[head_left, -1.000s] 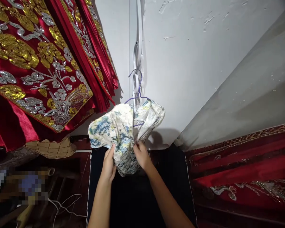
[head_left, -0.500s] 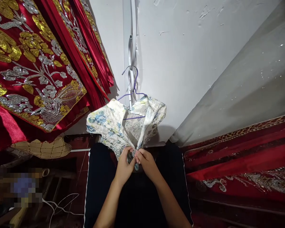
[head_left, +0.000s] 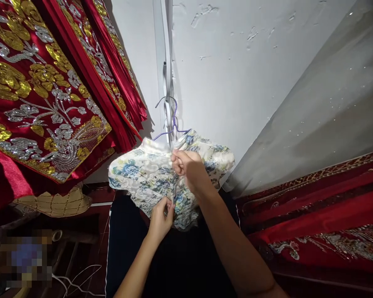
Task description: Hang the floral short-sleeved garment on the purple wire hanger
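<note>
A white short-sleeved blouse (head_left: 152,169) with blue and yellow flowers hangs in front of me on a purple wire hanger (head_left: 175,120). Its two front edges meet in a line down the middle, which looks like a zipper. Near the neckline, my right hand (head_left: 188,165) is closed at the top of this line, slightly blurred; the zipper pull itself is hidden by the fingers. Lower down, my left hand (head_left: 162,215) pinches the front edge close to the hem.
The hanger hooks onto a white metal rack (head_left: 167,82) against the white wall (head_left: 236,82). Red sequined garments (head_left: 56,103) hang at left, above a beige piece (head_left: 56,203). Sheer grey fabric (head_left: 313,124) and red embroidered cloth (head_left: 313,211) are at right. White cables (head_left: 77,285) lie lower left.
My right hand has moved up from the hem to the neckline, and the blouse's gaping front has closed. My left hand stays low, pinching the front edge.
</note>
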`<action>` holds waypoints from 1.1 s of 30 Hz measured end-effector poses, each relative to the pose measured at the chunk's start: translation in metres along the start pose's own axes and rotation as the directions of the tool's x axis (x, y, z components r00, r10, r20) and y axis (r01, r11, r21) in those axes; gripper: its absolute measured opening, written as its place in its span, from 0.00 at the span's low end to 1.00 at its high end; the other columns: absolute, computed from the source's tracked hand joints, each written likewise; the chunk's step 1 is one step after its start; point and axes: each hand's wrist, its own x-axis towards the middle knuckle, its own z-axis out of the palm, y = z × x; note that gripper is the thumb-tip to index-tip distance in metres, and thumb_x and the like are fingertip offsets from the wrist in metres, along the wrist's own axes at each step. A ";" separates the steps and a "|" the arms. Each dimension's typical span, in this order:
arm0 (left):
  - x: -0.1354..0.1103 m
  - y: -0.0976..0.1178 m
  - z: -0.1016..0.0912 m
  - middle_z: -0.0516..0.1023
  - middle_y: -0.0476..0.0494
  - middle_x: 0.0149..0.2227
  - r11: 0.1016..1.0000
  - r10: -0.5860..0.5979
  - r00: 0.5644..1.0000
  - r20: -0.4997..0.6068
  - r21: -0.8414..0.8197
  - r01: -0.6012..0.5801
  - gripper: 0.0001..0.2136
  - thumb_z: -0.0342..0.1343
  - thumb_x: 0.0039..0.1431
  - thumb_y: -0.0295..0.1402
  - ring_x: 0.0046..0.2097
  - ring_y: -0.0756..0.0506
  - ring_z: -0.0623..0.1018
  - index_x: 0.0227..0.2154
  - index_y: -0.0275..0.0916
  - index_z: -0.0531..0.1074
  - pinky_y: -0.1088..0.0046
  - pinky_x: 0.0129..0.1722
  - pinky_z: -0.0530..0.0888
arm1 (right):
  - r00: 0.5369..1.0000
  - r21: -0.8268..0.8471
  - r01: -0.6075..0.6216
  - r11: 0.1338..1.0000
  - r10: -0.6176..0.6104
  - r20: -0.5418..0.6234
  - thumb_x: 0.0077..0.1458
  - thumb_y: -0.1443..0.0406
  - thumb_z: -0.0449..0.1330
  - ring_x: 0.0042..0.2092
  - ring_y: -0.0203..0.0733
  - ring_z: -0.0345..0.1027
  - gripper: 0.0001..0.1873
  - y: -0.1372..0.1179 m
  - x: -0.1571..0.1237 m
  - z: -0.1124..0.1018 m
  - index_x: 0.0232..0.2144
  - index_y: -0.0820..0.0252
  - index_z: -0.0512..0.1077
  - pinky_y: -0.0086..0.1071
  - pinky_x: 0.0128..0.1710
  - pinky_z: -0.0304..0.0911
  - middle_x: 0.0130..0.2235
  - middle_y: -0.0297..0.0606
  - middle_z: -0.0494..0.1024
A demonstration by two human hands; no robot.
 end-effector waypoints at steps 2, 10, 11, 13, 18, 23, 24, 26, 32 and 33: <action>0.007 0.000 -0.010 0.67 0.50 0.26 1.000 -0.019 0.999 0.046 0.018 0.018 0.10 0.52 0.65 0.36 0.29 0.47 0.69 0.28 0.39 0.64 0.72 0.32 0.65 | 0.999 0.023 0.052 0.998 -0.052 -0.011 0.58 0.56 0.57 0.18 0.30 0.53 0.16 -0.008 0.000 0.014 0.25 0.60 0.68 0.26 0.20 0.47 0.16 0.28 0.65; 0.061 0.092 -0.074 0.79 0.42 0.41 0.951 0.272 0.952 -0.141 -0.112 -0.288 0.20 0.58 0.63 0.32 0.36 0.47 0.77 0.58 0.41 0.67 0.68 0.41 0.73 | 0.979 -0.125 0.189 0.974 -0.197 -0.060 0.62 0.59 0.54 0.17 0.29 0.50 0.20 0.011 -0.022 0.004 0.20 0.60 0.66 0.25 0.20 0.47 0.13 0.26 0.61; 0.070 0.109 -0.081 0.78 0.42 0.41 0.934 0.328 0.926 -0.188 -0.082 -0.348 0.22 0.56 0.64 0.32 0.40 0.46 0.78 0.61 0.41 0.65 0.68 0.43 0.73 | 0.977 -0.149 0.201 0.968 -0.209 -0.042 0.62 0.59 0.54 0.17 0.29 0.50 0.20 0.008 -0.023 0.004 0.20 0.60 0.66 0.26 0.20 0.47 0.13 0.26 0.60; 0.086 0.137 -0.091 0.78 0.43 0.40 0.903 0.428 0.881 -0.203 0.061 -0.425 0.15 0.55 0.66 0.33 0.39 0.47 0.77 0.55 0.40 0.71 0.70 0.42 0.72 | 0.970 -0.201 0.239 0.950 -0.243 0.003 0.63 0.60 0.53 0.17 0.29 0.51 0.19 0.001 -0.024 0.004 0.20 0.60 0.67 0.26 0.21 0.49 0.13 0.26 0.61; 0.095 0.163 -0.100 0.74 0.44 0.38 0.811 0.553 0.813 -0.179 0.338 -0.477 0.07 0.51 0.69 0.33 0.42 0.46 0.74 0.38 0.38 0.73 0.69 0.44 0.69 | 0.942 -0.384 0.287 0.878 -0.332 -0.054 0.64 0.57 0.53 0.17 0.31 0.51 0.21 0.019 -0.016 -0.005 0.20 0.59 0.66 0.28 0.20 0.46 0.14 0.27 0.60; 0.078 0.119 -0.135 0.74 0.47 0.37 0.936 0.254 0.637 -0.727 0.019 -0.352 0.08 0.56 0.66 0.37 0.39 0.49 0.74 0.40 0.37 0.73 0.75 0.43 0.71 | 0.986 -0.404 0.131 0.905 -0.162 -0.043 0.63 0.57 0.53 0.17 0.32 0.53 0.23 0.084 -0.031 -0.019 0.18 0.58 0.64 0.29 0.21 0.48 0.13 0.29 0.61; 0.074 0.103 -0.142 0.75 0.48 0.36 0.926 0.096 0.601 -0.793 -0.151 -0.347 0.09 0.57 0.65 0.38 0.39 0.50 0.75 0.39 0.37 0.74 0.76 0.42 0.72 | 0.993 -0.356 0.096 0.930 -0.112 -0.024 0.62 0.57 0.53 0.17 0.32 0.53 0.22 0.096 -0.040 -0.019 0.17 0.58 0.64 0.28 0.21 0.48 0.13 0.29 0.61; 0.064 0.068 -0.150 0.77 0.46 0.34 0.753 -0.260 0.663 -0.702 -0.578 -0.316 0.08 0.57 0.64 0.37 0.39 0.48 0.77 0.37 0.38 0.74 0.74 0.43 0.74 | 1.000 -0.274 0.021 0.961 -0.016 0.022 0.62 0.57 0.54 0.16 0.32 0.52 0.22 0.116 -0.058 -0.016 0.18 0.58 0.63 0.28 0.20 0.47 0.12 0.28 0.61; 0.038 -0.003 -0.103 0.81 0.39 0.39 0.307 -0.700 0.685 -0.203 -0.951 0.032 0.07 0.52 0.63 0.29 0.45 0.44 0.80 0.38 0.36 0.76 0.70 0.43 0.76 | 0.980 -0.255 -0.119 0.959 0.155 0.125 0.60 0.62 0.54 0.16 0.30 0.51 0.21 0.128 -0.085 -0.014 0.16 0.58 0.64 0.28 0.21 0.47 0.12 0.28 0.60; 0.036 -0.006 -0.094 0.80 0.39 0.40 0.317 -0.706 0.681 -0.194 -0.947 0.059 0.06 0.54 0.63 0.29 0.44 0.45 0.79 0.37 0.36 0.76 0.71 0.43 0.76 | 0.974 -0.285 -0.127 0.950 0.173 0.143 0.60 0.63 0.54 0.16 0.31 0.51 0.20 0.125 -0.085 -0.016 0.16 0.58 0.64 0.28 0.21 0.47 0.12 0.28 0.60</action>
